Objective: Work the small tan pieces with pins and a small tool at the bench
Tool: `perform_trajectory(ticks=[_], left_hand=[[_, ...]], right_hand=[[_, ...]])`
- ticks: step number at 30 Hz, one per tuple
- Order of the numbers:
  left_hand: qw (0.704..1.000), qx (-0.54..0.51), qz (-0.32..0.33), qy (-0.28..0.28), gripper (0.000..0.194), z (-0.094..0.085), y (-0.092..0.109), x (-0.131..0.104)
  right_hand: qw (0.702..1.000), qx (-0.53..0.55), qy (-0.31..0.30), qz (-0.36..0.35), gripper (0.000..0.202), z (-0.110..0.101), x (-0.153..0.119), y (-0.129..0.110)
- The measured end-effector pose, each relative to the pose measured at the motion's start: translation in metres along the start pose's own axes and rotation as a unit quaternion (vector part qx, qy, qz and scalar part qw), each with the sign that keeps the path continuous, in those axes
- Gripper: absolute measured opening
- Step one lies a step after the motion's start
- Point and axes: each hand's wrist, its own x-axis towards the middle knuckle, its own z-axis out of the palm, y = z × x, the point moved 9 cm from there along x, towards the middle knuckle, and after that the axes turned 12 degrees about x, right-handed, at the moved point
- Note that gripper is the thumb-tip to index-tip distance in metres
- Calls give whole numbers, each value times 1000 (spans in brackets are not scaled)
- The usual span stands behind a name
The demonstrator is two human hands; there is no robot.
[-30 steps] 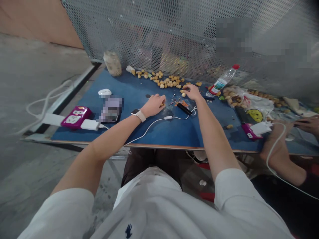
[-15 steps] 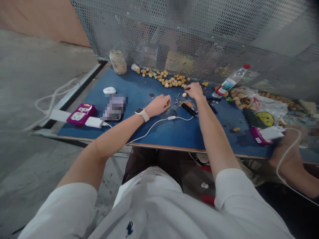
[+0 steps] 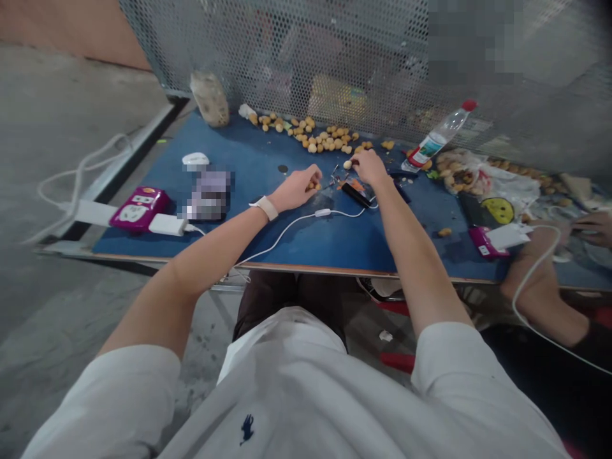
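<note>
My left hand (image 3: 297, 189), with a pale watch band on the wrist, hovers over the blue table with curled fingers around a small yellow-brown piece (image 3: 313, 185), possibly a fruit. To its right, the thumb and fingertips of my right hand (image 3: 369, 167) meet at the edge of a pale round fruit (image 3: 347, 164), like a longan. Just below lies a black stick-shaped device (image 3: 356, 195) with a white cord (image 3: 300, 220). Orange scraps (image 3: 359, 185) and thin metal bits are scattered between the hands. Many tan round fruits (image 3: 329, 139) line the mesh panel.
A bottle with a red cap (image 3: 434, 143) leans at the back right, near a plastic bag (image 3: 507, 185). At left are a magenta power socket (image 3: 139, 209), a phone (image 3: 210, 194), a white case (image 3: 196, 160) and a filled bag (image 3: 210, 101). Another person's arm (image 3: 540, 274) is at right.
The view has shifted, so everything sits higher and slightly left. My right fingertips have come down to the pale fruit. My left hand has tilted up, showing the yellow-brown piece.
</note>
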Motion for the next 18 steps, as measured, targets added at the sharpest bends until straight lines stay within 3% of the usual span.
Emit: perform_trajectory(ticks=[4,11,18], left_hand=[[1000,4,-2,3,40,-2,1,-1],[997,71,-40,-5,38,-3,-1,-4],[996,75,-48,-11,41,-2,0,-6]], right_hand=[[999,38,-1,17,46,7,6,0],[994,97,53,14,45,3,14,9],[997,58,58,-8,46,11,15,17]])
